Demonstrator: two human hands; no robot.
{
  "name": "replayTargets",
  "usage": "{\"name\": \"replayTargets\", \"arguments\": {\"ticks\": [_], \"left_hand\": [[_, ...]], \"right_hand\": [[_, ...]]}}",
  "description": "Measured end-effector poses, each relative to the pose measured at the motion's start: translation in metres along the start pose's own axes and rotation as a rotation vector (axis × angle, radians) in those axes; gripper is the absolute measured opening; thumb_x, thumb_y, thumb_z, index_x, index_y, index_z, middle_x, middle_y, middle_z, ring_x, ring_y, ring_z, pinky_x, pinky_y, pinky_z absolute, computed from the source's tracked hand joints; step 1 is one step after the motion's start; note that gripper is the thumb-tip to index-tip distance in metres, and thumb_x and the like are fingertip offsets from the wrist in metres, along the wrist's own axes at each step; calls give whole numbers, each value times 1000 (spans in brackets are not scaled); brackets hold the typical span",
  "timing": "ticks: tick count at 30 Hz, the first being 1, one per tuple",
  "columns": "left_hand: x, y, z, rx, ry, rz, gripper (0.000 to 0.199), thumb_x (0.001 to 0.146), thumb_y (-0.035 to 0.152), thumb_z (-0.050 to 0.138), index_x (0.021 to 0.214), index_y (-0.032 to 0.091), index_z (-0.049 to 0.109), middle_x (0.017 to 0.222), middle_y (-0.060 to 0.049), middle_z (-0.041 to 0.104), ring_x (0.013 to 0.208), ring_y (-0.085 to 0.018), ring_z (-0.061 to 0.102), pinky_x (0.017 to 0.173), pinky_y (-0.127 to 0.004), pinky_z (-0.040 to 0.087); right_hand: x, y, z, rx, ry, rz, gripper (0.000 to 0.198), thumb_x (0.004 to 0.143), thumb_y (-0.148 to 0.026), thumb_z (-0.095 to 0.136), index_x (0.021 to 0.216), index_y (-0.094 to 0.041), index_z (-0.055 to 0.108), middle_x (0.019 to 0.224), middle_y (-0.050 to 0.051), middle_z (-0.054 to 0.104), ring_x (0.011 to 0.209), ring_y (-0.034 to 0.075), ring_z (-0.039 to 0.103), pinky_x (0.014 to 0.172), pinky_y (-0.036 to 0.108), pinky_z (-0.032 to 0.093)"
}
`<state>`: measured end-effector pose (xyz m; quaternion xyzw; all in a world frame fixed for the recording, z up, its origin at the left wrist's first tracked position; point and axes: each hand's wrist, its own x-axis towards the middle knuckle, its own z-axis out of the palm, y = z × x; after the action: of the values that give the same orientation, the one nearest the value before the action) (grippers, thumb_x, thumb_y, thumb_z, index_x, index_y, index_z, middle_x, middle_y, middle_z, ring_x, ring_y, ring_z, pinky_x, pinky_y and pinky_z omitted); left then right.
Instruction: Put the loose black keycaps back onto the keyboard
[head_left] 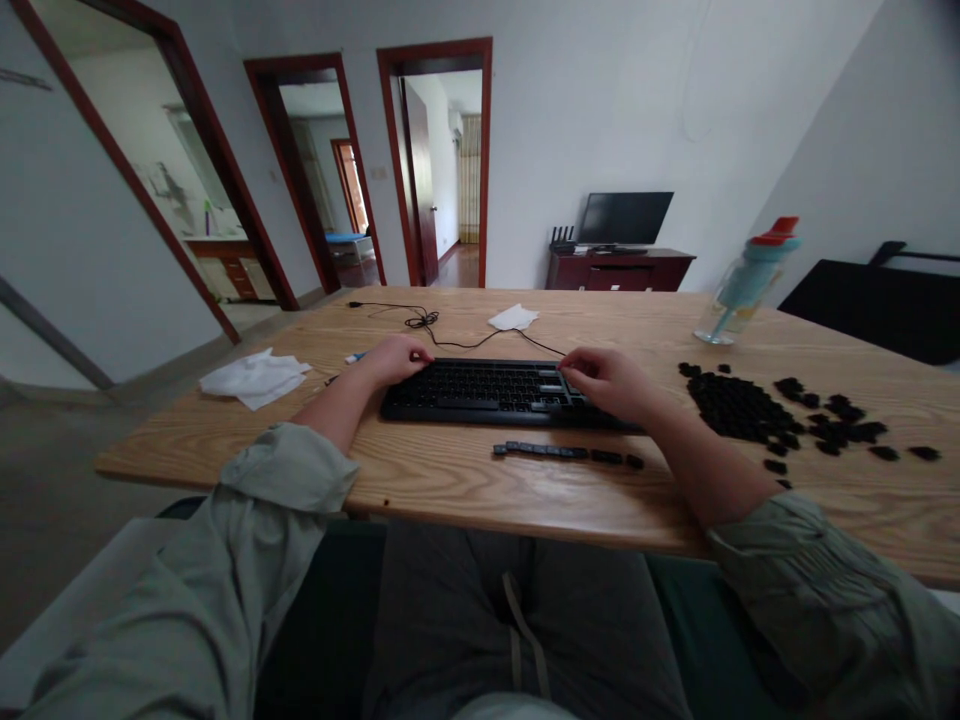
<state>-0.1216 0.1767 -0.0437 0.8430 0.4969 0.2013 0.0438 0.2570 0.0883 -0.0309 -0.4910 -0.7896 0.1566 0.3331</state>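
A black keyboard (487, 388) lies flat on the wooden table in front of me, with some key places lacking caps toward its right part. My left hand (397, 358) is closed at the keyboard's far left corner, fingers curled against its edge. Over the right part of the keyboard, my right hand (604, 378) is closed, thumb and forefinger pinched near the back edge; whatever is between them is too small or hidden. A row of loose keycaps (551, 452) lies just in front of the keyboard. To the right spreads a pile of black keycaps (735, 405).
A cable (469, 345) runs behind the keyboard with a coil in it. White tissues (255, 378) lie at the left, and another white tissue (514, 318) at the back. A bottle with a red lid (742, 285) stands back right. The table's front edge (525, 517) is close to my lap.
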Motion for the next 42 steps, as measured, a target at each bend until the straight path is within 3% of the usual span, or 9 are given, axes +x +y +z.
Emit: {"name": "replayTargets", "arguments": {"ticks": [14,19,27,42], "left_hand": [[-3,8,-7,-50,-27,-65,24,76,27,64,93,18,79,90,-6,78,82,-21,70,77,-30,53],[-3,13,-9,-15,-24,-118,26,79,29,63,96,18,79,81,-4,76,73,-19,68,71,-28,52],[-4,7,-3,-24,7,-48,27,79,30,63,97,18,78,90,-5,76,80,-19,68,75,-27,51],[1,-4,6,-69,45,-54,19,73,25,68,87,19,79,87,-6,78,78,-20,69,76,-29,51]], "right_hand": [[0,-2,-1,-13,-7,-26,24,85,-37,56,87,-17,70,69,4,65,60,15,52,56,27,39],[1,-4,-2,-3,-6,-36,22,85,-35,56,86,-17,69,67,3,64,59,14,51,55,27,38],[0,-3,-1,-20,9,-39,24,85,-36,56,87,-17,70,70,5,66,61,15,54,57,27,40],[0,0,0,-63,22,-53,26,86,-38,54,87,-17,70,73,6,67,64,16,55,59,29,42]]}}
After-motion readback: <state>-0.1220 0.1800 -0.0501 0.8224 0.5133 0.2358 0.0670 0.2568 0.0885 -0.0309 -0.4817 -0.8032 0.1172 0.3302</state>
